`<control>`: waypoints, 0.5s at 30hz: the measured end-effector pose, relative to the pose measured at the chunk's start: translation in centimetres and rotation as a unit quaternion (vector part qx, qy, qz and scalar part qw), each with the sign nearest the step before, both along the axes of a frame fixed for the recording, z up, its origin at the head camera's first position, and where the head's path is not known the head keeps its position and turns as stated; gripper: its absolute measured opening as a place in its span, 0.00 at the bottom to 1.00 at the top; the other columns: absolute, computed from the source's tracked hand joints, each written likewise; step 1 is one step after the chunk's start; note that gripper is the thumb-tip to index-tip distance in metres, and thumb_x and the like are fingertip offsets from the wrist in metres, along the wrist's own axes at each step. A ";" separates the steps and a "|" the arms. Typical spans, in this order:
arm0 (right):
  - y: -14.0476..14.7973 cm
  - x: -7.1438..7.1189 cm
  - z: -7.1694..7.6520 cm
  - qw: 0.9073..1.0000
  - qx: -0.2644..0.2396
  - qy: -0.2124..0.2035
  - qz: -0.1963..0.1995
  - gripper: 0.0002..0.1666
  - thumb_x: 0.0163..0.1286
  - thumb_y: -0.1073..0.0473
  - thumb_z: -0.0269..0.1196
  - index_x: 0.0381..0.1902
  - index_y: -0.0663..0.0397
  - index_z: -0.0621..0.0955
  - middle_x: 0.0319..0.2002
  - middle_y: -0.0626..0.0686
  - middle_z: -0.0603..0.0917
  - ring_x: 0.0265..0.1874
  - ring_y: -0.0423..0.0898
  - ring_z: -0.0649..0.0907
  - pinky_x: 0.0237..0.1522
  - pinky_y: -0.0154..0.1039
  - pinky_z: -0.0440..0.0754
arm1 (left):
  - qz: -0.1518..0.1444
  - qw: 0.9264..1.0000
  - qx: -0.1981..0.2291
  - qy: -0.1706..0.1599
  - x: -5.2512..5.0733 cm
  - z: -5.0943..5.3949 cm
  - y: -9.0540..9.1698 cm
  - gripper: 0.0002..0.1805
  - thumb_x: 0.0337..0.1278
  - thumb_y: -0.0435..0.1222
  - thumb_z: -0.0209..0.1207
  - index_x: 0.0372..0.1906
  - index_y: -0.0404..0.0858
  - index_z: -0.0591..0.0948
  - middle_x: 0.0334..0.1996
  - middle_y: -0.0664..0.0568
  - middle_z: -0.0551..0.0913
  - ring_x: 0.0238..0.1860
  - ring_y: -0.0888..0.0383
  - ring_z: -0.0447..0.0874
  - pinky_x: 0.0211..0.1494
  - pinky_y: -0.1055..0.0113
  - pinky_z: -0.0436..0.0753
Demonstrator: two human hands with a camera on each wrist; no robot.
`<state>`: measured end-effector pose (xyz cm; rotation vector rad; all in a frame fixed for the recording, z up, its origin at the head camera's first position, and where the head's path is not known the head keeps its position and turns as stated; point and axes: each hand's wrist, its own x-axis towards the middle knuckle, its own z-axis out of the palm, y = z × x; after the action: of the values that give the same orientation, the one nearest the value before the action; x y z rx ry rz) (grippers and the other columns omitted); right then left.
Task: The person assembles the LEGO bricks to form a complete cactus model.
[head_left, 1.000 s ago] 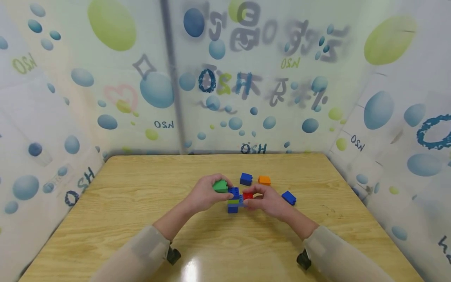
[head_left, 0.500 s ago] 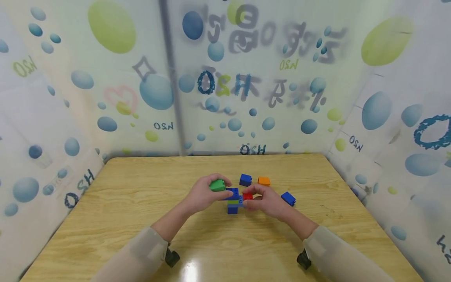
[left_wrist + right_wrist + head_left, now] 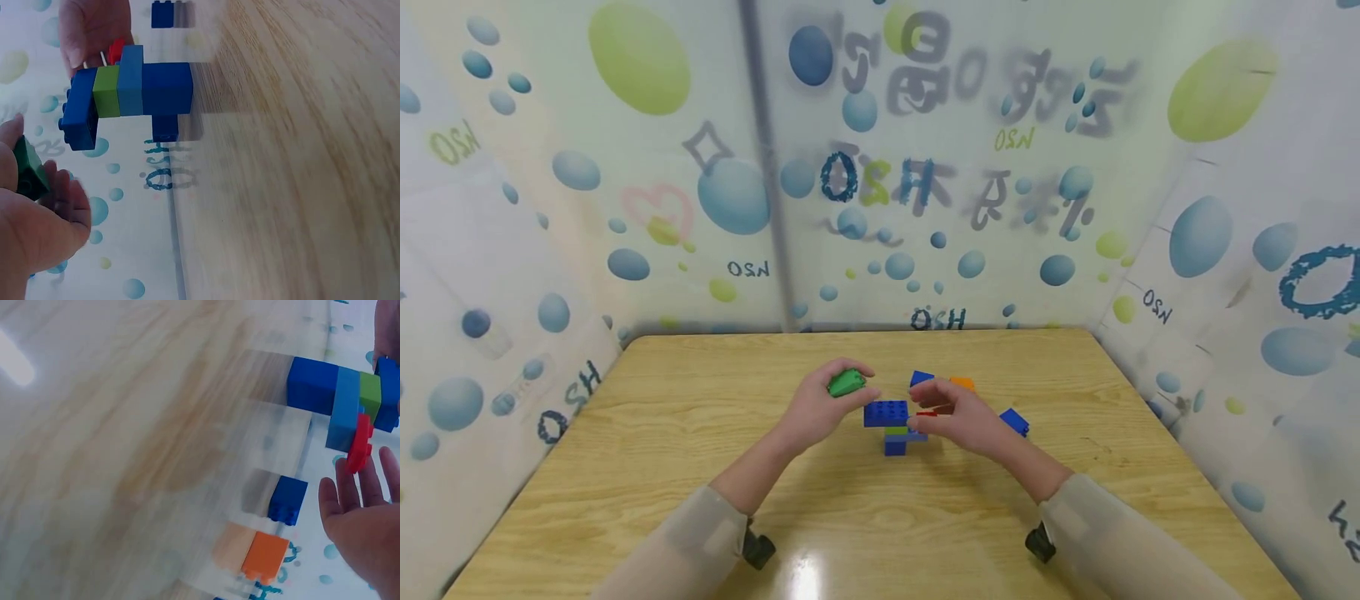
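In the head view, my left hand (image 3: 811, 410) holds a green toy building brick (image 3: 847, 382) between thumb and fingers, left of a small stack and apart from it. A long dark blue brick (image 3: 886, 413) tops that stack. Under it come a lime green brick (image 3: 107, 91), a lighter blue brick (image 3: 130, 81) and a dark blue brick (image 3: 167, 89) on the table. A thin red brick (image 3: 359, 444) sits on the lighter blue brick's jutting end. Around the red brick, my right hand (image 3: 964, 421) has its thumb and fingers spread; whether a fingertip touches it I cannot tell.
Behind the stack lie a loose blue brick (image 3: 920, 378) and an orange brick (image 3: 962, 383). Another blue brick (image 3: 1013, 422) lies right of my right hand. The wooden table (image 3: 700, 375) meets a patterned curtain (image 3: 865, 283) at its back edge.
My left hand has come off the top blue brick and moved left and slightly up, carrying the green brick. The right hand's fingers have loosened from the red brick and spread.
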<state>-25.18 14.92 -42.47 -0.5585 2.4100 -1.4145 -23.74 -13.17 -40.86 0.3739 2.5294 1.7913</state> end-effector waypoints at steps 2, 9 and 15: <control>-0.4 -0.1 0.1 1.000 0.001 0.015 0.009 0.33 0.76 0.42 0.73 0.72 0.47 0.81 0.69 0.53 0.84 0.68 0.55 0.83 0.70 0.55 0.86 | 0.002 1.000 0.009 0.004 -0.2 -0.1 -0.2 0.17 0.74 0.52 0.69 0.58 0.50 0.85 0.47 0.45 0.82 0.40 0.50 0.78 0.40 0.61 0.82; -1.5 0.0 0.2 0.999 0.002 0.024 0.026 0.27 0.78 0.42 0.72 0.69 0.42 0.85 0.61 0.48 0.89 0.58 0.49 0.86 0.59 0.45 0.90 | -0.021 0.999 0.043 -0.002 -0.2 -0.5 -0.8 0.17 0.82 0.53 0.61 0.58 0.45 0.79 0.35 0.48 0.78 0.33 0.48 0.77 0.33 0.66 0.78; -1.9 0.1 0.0 1.000 0.001 0.025 0.008 0.21 0.78 0.44 0.71 0.64 0.40 0.88 0.51 0.46 0.90 0.48 0.46 0.85 0.51 0.40 0.88 | -0.056 0.994 0.087 -0.021 0.1 -0.3 -0.9 0.18 0.87 0.43 0.55 0.65 0.34 0.75 0.34 0.50 0.75 0.29 0.58 0.70 0.31 0.70 0.72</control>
<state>-25.04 13.03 -42.44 -0.6191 2.4406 -1.4069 -23.60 -14.09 -41.14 0.4666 2.2816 1.9602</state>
